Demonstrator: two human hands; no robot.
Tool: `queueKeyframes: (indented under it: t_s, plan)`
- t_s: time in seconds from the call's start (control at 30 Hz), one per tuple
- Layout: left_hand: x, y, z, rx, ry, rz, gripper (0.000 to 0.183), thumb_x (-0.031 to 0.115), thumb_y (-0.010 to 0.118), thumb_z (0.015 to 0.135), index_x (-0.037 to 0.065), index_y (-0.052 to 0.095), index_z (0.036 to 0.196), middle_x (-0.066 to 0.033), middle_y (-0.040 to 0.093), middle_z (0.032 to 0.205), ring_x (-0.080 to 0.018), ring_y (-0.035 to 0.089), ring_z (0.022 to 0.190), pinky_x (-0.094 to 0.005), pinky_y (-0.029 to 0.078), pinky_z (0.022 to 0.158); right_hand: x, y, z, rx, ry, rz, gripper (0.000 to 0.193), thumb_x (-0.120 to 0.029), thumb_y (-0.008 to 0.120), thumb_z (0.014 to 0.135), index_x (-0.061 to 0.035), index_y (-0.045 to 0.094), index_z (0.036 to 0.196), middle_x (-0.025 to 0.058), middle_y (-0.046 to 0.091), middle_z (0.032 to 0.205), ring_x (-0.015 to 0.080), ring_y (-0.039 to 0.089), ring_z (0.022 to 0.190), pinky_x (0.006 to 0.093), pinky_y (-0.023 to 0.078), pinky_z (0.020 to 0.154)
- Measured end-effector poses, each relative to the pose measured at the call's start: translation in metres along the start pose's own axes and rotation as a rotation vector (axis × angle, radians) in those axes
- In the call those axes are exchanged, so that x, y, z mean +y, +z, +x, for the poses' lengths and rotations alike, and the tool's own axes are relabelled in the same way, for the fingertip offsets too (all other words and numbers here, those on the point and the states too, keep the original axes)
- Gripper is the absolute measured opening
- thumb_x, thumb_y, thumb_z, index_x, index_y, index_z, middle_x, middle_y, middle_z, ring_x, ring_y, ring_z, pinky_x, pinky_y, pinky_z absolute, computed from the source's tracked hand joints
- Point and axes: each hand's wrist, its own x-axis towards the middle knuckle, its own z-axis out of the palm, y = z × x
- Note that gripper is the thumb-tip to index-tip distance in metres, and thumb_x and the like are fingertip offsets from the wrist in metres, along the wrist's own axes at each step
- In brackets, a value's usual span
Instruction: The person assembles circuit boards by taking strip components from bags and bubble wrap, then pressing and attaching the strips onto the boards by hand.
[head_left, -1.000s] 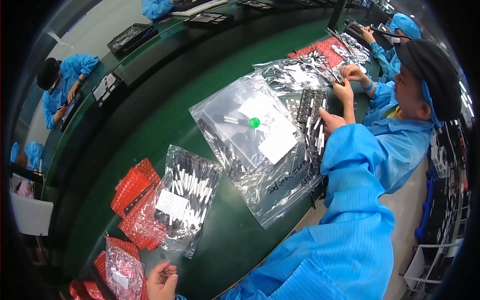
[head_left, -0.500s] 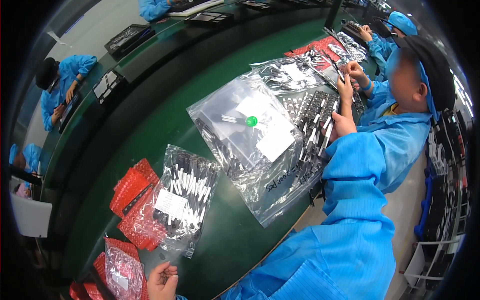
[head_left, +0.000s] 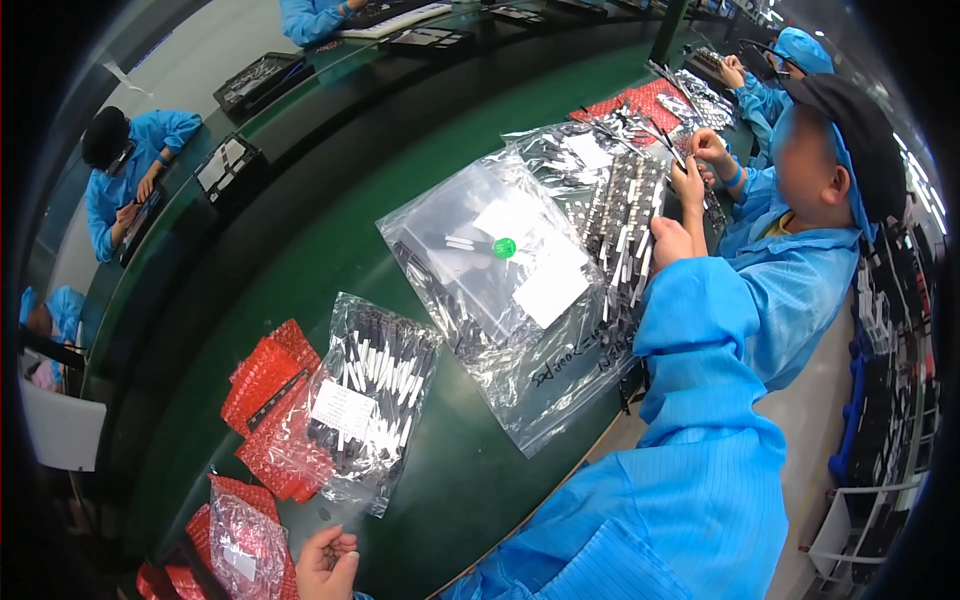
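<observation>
At the lower edge my left hand (head_left: 328, 564) lies over the green table, fingers loosely curled and thumb apart, with nothing in it. Closest to it are a clear bag with a white label (head_left: 240, 560) and red bubble wrap (head_left: 285, 470). My right hand (head_left: 675, 243) is stretched far to the right, closed on the near edge of a stack of dark strips with small silvery parts and white tabs (head_left: 628, 215). Its fingers are partly hidden. Beside the stack lies a large clear bag (head_left: 480, 235) with white papers and a green round sticker.
A clear bag of black strips with white ends (head_left: 375, 375) lies mid-table on the red wrap. Another filled bag (head_left: 570, 150) sits farther back. A co-worker's hands (head_left: 700, 165) work close to my right hand. Black trays (head_left: 222, 170) stand across the table.
My right hand has moved slightly up and left, and the stack of strips has shifted with it, tilting upward. My left hand stays in place.
</observation>
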Motion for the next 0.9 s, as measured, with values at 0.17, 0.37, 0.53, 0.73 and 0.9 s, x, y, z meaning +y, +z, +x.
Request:
queueKeyframes:
  t_s: [0.17,0.37,0.53,0.73,0.9]
  plan:
    - [0.02,0.006,-0.003,-0.023,-0.022,0.034,0.032,-0.005,0.052,0.082,-0.001,0.049,0.113,-0.008,0.057,0.097,-0.0126,0.053,0.088,-0.0229,0.041,0.081,-0.135,-0.028,-0.079,0.012,0.058,0.724,0.023,-0.014,0.045,0.088,0.0038,0.051,0.1,0.0096,0.06,0.081,0.0179,0.057,0.064,0.0286,0.047,0.057]
    - [0.023,0.009,-0.002,-0.061,-0.024,0.033,0.033,-0.004,0.051,0.083,-0.001,0.048,0.115,-0.0073,0.056,0.099,-0.0123,0.052,0.09,-0.023,0.04,0.082,-0.151,-0.057,-0.081,-0.064,0.057,0.855,0.019,-0.016,0.044,0.089,-0.0017,0.051,0.099,0.0072,0.06,0.082,0.0173,0.057,0.063,0.0291,0.044,0.052]
    - [0.021,0.008,-0.004,-0.058,-0.022,0.04,0.033,-0.004,0.051,0.083,-0.001,0.048,0.115,-0.0069,0.056,0.098,-0.0119,0.052,0.089,-0.0228,0.04,0.082,-0.153,-0.047,-0.081,-0.05,0.284,0.845,0.023,-0.023,0.04,0.092,-0.0059,0.053,0.1,0.0037,0.061,0.08,0.0146,0.057,0.063,0.0265,0.045,0.048]
    - [0.02,0.009,-0.004,-0.051,-0.037,0.044,0.033,-0.003,0.051,0.083,-0.001,0.048,0.116,-0.0072,0.056,0.098,-0.012,0.052,0.089,-0.0228,0.04,0.082,-0.114,-0.022,-0.064,-0.064,0.301,0.625,0.021,-0.024,0.035,0.09,-0.0161,0.05,0.102,-0.0017,0.057,0.077,0.0137,0.053,0.06,0.0314,0.042,0.048]
    - [-0.003,0.003,-0.006,0.009,0.023,-0.021,0.036,-0.007,0.051,0.076,-0.002,0.046,0.111,-0.0092,0.056,0.093,-0.0131,0.054,0.083,-0.0236,0.043,0.076,-0.087,-0.008,-0.052,-0.056,0.64,0.296,0.062,-0.042,0.055,0.083,-0.007,0.032,0.128,0.0101,0.039,0.131,0.0264,0.047,0.109,0.0355,0.043,0.081]
